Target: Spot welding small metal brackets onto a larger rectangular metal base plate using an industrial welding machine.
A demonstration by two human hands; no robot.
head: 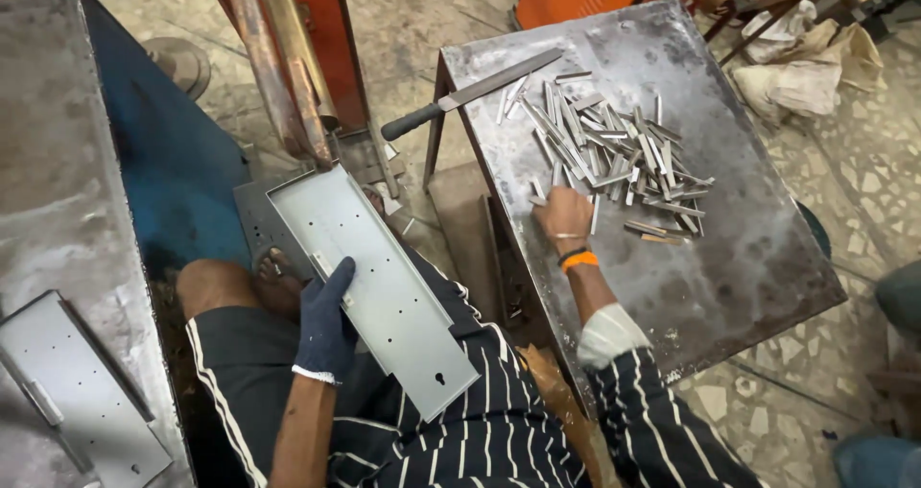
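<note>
The left hand [326,320], in a dark blue glove, is closed around the long edge of a grey sheet-metal tray panel [374,286] that lies tilted across the person's lap. The bare right hand [564,221] rests on the steel desk [758,258] at the near edge of a heap of small metal strips [614,152], fingers curled down; it may be pinching one strip, though I cannot tell. A flat file [470,95] lies beside the heap.
</note>
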